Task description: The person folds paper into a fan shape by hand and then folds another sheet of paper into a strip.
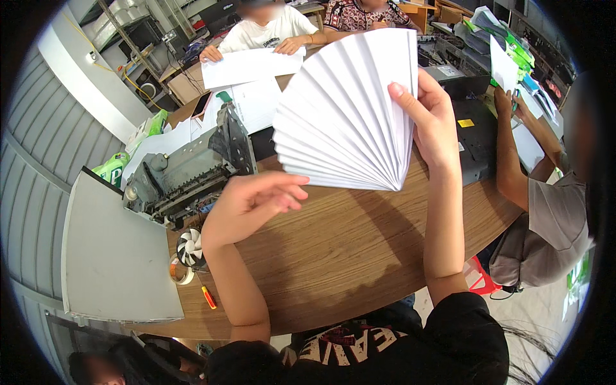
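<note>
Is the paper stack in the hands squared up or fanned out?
Fanned out: the paper stack spreads its sheet edges in an arc, pinched by the right hand.

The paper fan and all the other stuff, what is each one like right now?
Paper fan: pleated, spread open, held above the table.
Right hand: grip closed on the fan's right edge.
Left hand: open, fingertips at the fan's lower left edge.
Printer: casing off, insides showing.
Small fan: lying loose on the wooden table.

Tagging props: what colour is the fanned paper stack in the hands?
Plain white, no print visible. The fanned paper stack shows in the head view.
</note>
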A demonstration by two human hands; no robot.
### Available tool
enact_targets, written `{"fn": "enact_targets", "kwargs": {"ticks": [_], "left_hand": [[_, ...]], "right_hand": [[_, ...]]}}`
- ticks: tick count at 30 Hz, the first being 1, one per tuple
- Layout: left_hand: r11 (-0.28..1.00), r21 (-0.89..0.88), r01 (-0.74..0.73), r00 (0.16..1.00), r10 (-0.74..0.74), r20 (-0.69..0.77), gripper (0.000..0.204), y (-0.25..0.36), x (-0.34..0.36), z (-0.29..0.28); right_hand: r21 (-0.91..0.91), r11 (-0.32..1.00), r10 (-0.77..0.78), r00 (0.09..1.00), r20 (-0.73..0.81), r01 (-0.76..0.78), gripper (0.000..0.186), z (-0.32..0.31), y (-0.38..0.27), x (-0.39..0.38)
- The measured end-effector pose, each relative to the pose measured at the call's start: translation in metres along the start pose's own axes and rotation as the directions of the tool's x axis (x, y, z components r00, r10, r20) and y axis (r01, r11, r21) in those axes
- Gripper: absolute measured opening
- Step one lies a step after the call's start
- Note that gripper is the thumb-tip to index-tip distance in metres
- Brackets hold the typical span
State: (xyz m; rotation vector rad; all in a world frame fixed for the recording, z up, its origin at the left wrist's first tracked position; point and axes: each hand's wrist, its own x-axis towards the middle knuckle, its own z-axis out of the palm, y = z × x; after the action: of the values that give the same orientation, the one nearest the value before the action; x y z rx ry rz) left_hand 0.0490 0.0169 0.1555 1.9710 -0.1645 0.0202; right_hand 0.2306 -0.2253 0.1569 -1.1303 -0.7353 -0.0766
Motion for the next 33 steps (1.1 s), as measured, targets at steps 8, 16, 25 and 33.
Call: {"fn": "enact_targets", "kwargs": {"ticks": [8, 16, 25, 33], "left_hand": [[0.928, 0.142, -0.343, 0.751, 0.362, -0.552, 0.035, -0.003, 0.020, 0.029], [0.969, 0.089, -0.229, 0.789, 0.238, -0.566, 0.022, -0.003, 0.010, 0.020], [0.964, 0.071, -0.257, 0.785, 0.251, -0.566, 0.022, -0.007, 0.006, 0.012], [0.969, 0.012, -0.248, 0.783, 0.208, -0.586, 0.023, -0.004, 0.008, 0.018]], "right_hand": [[-0.009, 0.984, 0.166, 0.882, 0.441, -0.180, 0.027, 0.029, -0.008, -0.016], [0.044, 0.981, 0.162, 0.919, 0.359, -0.190, 0.037, 0.035, 0.001, -0.018], [-0.008, 0.995, 0.096, 0.961, 0.260, -0.097, 0.028, 0.042, 0.003, -0.022], [-0.507, 0.832, -0.256, 0.967, 0.006, 0.223, 0.020, 0.054, 0.002, -0.028]]}}
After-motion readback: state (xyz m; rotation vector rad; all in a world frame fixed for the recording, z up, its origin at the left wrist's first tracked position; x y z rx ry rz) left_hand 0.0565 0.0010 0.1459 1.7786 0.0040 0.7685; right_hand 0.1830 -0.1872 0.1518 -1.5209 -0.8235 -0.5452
